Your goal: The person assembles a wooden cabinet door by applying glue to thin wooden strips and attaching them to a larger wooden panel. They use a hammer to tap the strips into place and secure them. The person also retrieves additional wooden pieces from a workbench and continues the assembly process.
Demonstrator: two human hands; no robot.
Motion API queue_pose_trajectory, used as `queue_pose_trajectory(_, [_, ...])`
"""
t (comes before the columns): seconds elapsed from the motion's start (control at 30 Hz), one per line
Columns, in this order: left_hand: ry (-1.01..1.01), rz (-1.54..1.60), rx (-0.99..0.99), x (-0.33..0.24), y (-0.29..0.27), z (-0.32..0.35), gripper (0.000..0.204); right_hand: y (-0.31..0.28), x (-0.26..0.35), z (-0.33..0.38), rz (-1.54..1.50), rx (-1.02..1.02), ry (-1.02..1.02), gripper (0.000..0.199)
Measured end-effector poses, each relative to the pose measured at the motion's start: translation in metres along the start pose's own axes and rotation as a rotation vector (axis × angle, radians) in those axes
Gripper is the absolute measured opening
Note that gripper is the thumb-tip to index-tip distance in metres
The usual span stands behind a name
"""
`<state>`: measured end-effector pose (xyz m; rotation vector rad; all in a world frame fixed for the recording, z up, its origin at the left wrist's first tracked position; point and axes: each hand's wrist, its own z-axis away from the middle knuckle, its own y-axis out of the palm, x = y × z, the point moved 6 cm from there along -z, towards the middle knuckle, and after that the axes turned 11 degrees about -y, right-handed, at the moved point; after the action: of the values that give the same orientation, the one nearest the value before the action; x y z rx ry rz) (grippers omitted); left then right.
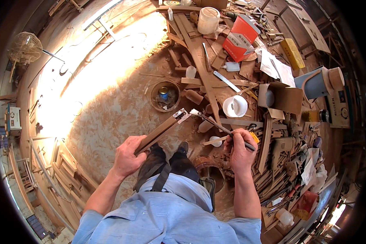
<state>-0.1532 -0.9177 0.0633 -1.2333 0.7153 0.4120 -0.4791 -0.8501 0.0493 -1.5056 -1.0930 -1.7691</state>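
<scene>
My left hand point(128, 156) is closed round the near end of a brown wooden bar point(160, 131), which slants up and away from me. White paste and a dark patch show on the bar's far end. In my right hand point(240, 149) is a thin dark-handled stick point(220, 127), gripped near its back end and pointing left. A lump of white paste point(195, 112) coats its tip, close beside the bar's pasted end; whether they touch I cannot tell. Just beyond my right hand stands a white plastic tub point(235, 106) with white inside.
On the floor ahead is a round bin point(152, 99) with a blue can point(163, 92) inside. The cluttered bench at right carries a steel ruler point(226, 81), a red-and-white box point(240, 38), an open cardboard box point(288, 97) and wood offcuts point(266, 142). A fan point(25, 48) stands far left.
</scene>
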Motion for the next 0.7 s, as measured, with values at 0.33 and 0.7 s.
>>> queue_pose_trajectory(0.33, [0.001,0.001,-0.04,0.003,0.0,0.0,0.045,0.004,0.006,0.006,0.009,0.004,-0.087,0.011])
queue_pose_trajectory(0.7, [0.02,-0.064,-0.089,-0.001,-0.001,-0.002,0.044,0.035,0.034,0.017,0.399,0.362,-0.51,0.011])
